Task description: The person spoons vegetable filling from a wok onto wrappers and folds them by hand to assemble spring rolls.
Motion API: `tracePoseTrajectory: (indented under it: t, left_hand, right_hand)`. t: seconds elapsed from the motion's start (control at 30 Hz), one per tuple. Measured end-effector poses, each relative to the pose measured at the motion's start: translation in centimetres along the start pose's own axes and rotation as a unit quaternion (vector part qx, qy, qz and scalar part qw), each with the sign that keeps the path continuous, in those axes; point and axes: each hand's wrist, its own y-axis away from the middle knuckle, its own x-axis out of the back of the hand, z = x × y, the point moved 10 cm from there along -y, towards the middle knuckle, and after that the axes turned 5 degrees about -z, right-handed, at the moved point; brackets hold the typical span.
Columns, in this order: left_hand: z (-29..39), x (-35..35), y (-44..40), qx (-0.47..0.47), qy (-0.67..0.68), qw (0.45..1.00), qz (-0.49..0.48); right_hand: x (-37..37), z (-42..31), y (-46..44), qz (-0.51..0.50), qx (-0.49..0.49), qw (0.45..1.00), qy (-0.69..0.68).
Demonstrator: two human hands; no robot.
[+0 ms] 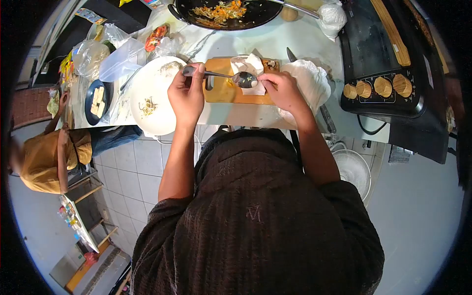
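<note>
Across the upper half of the view, a marbled desk (201, 43) is carrying nearly everything around the two hands. Toward 2 o'clock from the middle of the view, a black cooking appliance (364, 46) is standing with its wooden knobs facing the person. At 12 o'clock a wok (265, 14) is holding shredded food (219, 12). At 10 o'clock a white plate (141, 91) is lying just beside the left hand, with a few shreds (147, 106) resting on it. A wooden board (216, 93) is lying between the hands, toward 12 o'clock.

The left hand (187, 93) is pinching the handle end of a spoon (216, 74) between thumb and fingers, with hardly any gap. The right hand (284, 88) is reaching in from 4 o'clock, its fingers (262, 77) bunching closely at the spoon's tip; I cannot tell whether they are gripping the rim, something on it, or nothing.

Beneath the spoon's bowl, a white sheet (247, 65) is lying on the board. The spoon is hanging above them, its long axis running almost from 9 to 3 o'clock. Its bowl is lying toward 3 o'clock from the left fingers but 9 o'clock from the right ones, so the right hand is being nearer to it.
</note>
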Motion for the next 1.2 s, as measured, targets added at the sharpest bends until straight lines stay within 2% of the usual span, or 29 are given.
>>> tracePoseTrajectory:
  t: [0.13,0.2,0.4,0.63,0.87,1.2]
  left_hand:
    - [1.6,-0.8,0.1,-0.044,0.007,0.998,-0.034]
    - [3.3,-1.7,0.2,-0.106,-0.072,0.989,-0.072]
    - [6.6,-3.2,0.8,-0.15,-0.157,0.963,-0.159]
    - [7.6,-2.6,0.9,-0.175,-0.165,0.958,-0.158]
    - [7.7,-3.3,1.2,-0.178,-0.173,0.955,-0.162]
    - [6.9,-4.3,1.5,-0.171,-0.144,0.959,-0.173]
  right_hand:
    - [0.1,0.0,0.2,0.004,-0.012,1.0,0.011]
    - [0.1,0.1,0.2,0.006,-0.009,1.0,0.006]
    - [0.1,0.3,0.2,0.015,-0.02,1.0,0.016]
    - [0.0,0.4,0.4,-0.001,-0.035,0.999,-0.028]
    - [0.3,0.1,0.3,0.025,-0.01,1.0,0.011]
    - [-0.1,1.6,0.3,0.008,-0.057,0.998,-0.018]
